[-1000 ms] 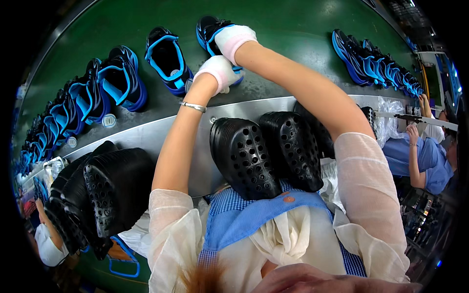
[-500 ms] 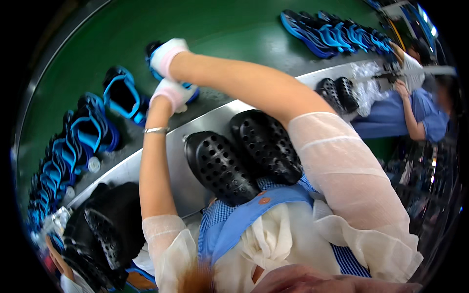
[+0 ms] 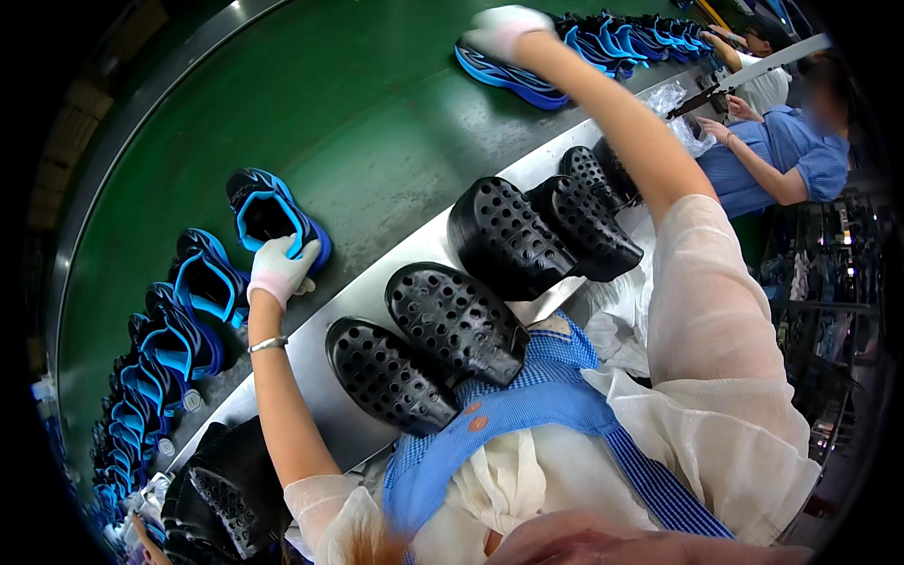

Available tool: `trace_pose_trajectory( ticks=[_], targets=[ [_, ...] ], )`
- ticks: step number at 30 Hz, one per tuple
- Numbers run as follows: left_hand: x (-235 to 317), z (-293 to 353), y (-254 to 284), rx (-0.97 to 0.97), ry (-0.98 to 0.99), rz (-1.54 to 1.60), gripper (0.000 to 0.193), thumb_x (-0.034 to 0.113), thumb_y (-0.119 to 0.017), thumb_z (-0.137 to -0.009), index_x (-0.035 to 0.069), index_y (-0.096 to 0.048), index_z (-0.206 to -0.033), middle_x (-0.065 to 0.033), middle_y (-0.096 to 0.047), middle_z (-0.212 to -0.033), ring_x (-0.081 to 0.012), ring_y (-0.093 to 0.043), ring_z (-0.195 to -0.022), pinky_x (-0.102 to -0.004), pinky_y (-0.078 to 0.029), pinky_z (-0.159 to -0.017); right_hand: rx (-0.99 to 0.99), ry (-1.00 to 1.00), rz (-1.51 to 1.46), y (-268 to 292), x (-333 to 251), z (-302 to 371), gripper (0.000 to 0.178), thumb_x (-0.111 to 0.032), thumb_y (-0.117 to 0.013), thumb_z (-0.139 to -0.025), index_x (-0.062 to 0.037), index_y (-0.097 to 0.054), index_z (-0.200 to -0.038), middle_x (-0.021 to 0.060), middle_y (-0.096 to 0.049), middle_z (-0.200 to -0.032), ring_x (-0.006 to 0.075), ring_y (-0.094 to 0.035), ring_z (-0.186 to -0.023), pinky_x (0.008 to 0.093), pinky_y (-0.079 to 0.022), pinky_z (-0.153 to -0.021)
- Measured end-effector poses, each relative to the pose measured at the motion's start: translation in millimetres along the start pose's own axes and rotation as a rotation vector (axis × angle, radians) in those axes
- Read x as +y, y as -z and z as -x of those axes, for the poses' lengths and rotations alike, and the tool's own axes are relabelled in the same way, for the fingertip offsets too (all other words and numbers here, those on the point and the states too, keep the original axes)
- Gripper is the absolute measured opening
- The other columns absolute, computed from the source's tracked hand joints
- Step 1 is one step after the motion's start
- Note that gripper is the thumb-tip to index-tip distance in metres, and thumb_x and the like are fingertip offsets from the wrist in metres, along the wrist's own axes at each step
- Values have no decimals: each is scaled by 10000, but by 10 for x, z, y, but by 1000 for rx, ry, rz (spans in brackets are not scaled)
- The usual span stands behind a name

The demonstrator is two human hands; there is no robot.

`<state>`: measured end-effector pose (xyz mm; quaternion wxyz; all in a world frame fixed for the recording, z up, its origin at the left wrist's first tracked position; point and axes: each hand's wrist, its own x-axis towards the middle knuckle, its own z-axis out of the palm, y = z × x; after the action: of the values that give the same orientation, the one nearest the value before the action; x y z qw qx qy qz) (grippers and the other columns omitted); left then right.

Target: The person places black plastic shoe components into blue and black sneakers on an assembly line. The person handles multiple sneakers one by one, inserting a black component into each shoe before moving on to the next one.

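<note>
My left hand [image 3: 282, 269], in a white glove, grips the near collar of a black-and-blue sneaker [image 3: 275, 202] standing on the green surface, its opening facing me. Far off to the right, my gloved right hand [image 3: 508, 33] is over another black-and-blue sneaker [image 3: 513, 77], the first in a row. Motion smears its fingers, so their grip is unclear. Close to my body, black perforated shoe-shaped forms [image 3: 457, 311] rest along the metal ledge, between my arms.
A row of sneakers [image 3: 169, 344] curves away along the left side. The metal ledge [image 3: 311, 348] runs along the near edge of the green work surface [image 3: 377, 113]. More black forms [image 3: 231, 490] sit at lower left. Two people [image 3: 772, 155] work at the right.
My hands, together at one sneaker before, are now apart. The right has swung far right to the other row; the left stays at its sneaker's collar. The view has shifted and turned.
</note>
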<state>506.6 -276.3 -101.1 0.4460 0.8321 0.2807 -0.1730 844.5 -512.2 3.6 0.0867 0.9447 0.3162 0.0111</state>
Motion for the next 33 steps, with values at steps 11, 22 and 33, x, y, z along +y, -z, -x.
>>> trace_pose_trajectory(
  ticks=[11, 22, 33],
  targets=[
    [-79, 1, 10, 43, 15, 14, 354, 329, -617, -851, -21, -567, -821, -70, -574, -570, -159, -599, -435, -249, -458, -411, -201, -280, -10, -936, 1340, 40, 630, -408, -621, -740, -29, -530, -1234, 199, -587, -1180, 323, -566, -1092, 382, -453, -930],
    [-175, 10, -18, 65, -1, 51, 367, 346, -618, -851, -20, -591, -829, -88, -583, -524, -155, -593, -426, -247, -445, -408, -243, 72, -255, -651, -172, 75, 397, -326, -554, -730, -6, -669, -935, 234, -640, -933, 345, -631, -885, 393, -488, -796],
    [-198, 20, -45, 116, -9, 61, 323, 341, -623, -845, 20, -595, -823, -57, -589, -576, -143, -595, -454, -249, -464, -434, -237, 409, -380, -311, -939, 681, 283, -297, -556, -772, -62, -667, -884, 151, -649, -811, 279, -623, -757, 359, -492, -717]
  ],
)
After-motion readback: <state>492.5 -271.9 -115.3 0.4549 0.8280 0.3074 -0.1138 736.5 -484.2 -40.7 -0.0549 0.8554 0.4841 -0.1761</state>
